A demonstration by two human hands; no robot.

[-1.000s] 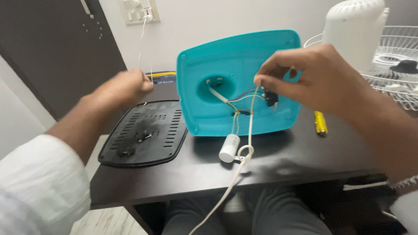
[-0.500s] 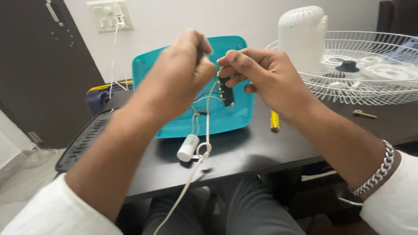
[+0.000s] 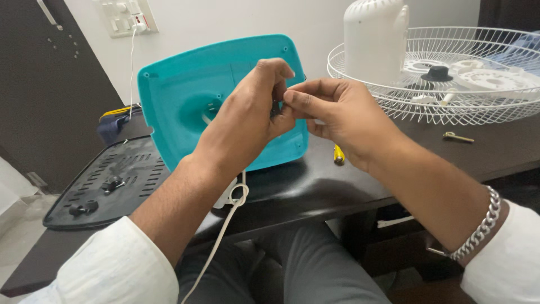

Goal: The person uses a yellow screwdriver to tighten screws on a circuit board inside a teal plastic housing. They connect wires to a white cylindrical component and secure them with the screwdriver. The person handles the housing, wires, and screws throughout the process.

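Fingers (image 3: 278, 76) of the left hand (image 3: 247, 121) are narrow, pinching a small dark part (image 3: 275, 107); what it is I cannot tell. Fingertips of the right hand (image 3: 337, 118) meet them at 3 o'clock, also pinched on this part. Both hands are in front of the turquoise base cover (image 3: 185, 95), which stands tilted on the dark table (image 3: 349, 186). At 8 o'clock of the hands lies a black vented plate (image 3: 101, 186). A white cord (image 3: 222, 231) hangs at 6 o'clock. At 2 o'clock a white fan grille (image 3: 450, 107) lies, and at 5 o'clock of the cover a yellow tool (image 3: 338, 155) shows.

Bright, even light (soft shadows), sharp
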